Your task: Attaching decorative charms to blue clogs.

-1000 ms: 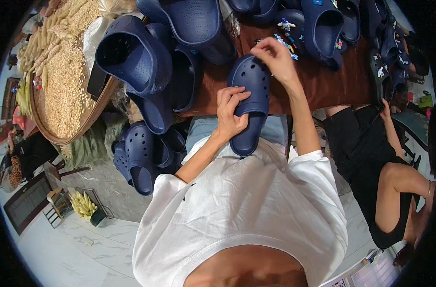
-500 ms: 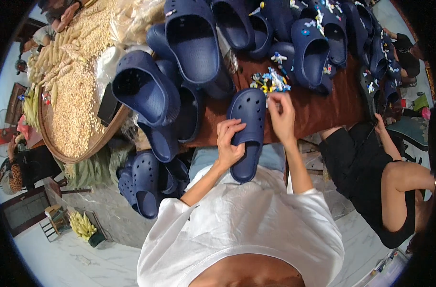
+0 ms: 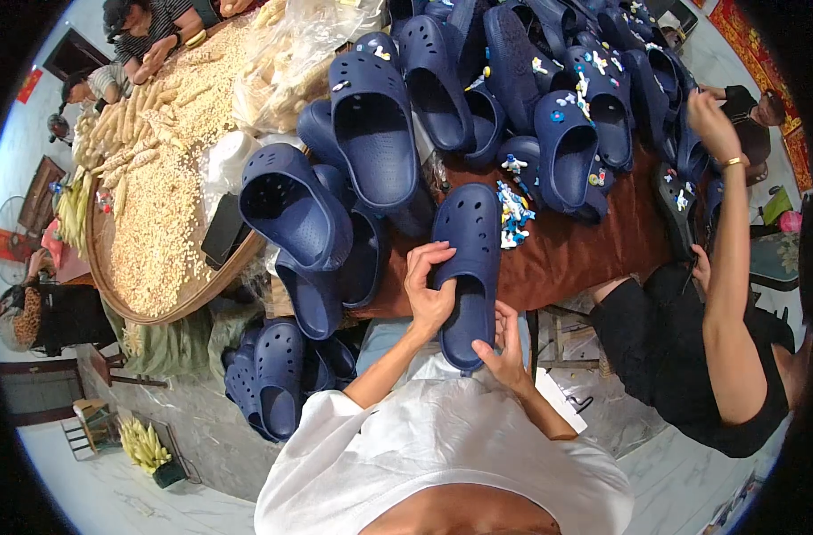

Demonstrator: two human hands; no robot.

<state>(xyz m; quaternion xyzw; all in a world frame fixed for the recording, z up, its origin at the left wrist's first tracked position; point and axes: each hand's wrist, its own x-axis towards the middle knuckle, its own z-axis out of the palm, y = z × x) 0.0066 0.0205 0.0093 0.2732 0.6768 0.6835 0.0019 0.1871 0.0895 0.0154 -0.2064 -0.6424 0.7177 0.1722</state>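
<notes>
A navy blue clog (image 3: pixel 470 223) with holes across its toe points away from me, and I see no charms on it. My left hand (image 3: pixel 430 290) grips its left side, thumb inside the opening and fingers over the upper. At the heel end my right hand (image 3: pixel 508 352) holds the right edge, with the thumb over the rim. Just right of the clog's toe lies a small pile of white, blue and yellow shoe charms (image 3: pixel 513 214) on the brown tablecloth (image 3: pixel 549 267).
Several navy clogs (image 3: pixel 375 129) are stacked at the left, others with charms (image 3: pixel 567 147) at the right. A round basket (image 3: pixel 183 308) of corn kernels holds a black phone (image 3: pixel 223 234) at its edge. More clogs (image 3: pixel 280 366) sit lower left. A co-worker's raised arm (image 3: pixel 726 232) is at the right.
My right hand has come down from beside the toe to the clog's heel. The view has shifted. The co-worker at the right has raised an arm over the clogs.
</notes>
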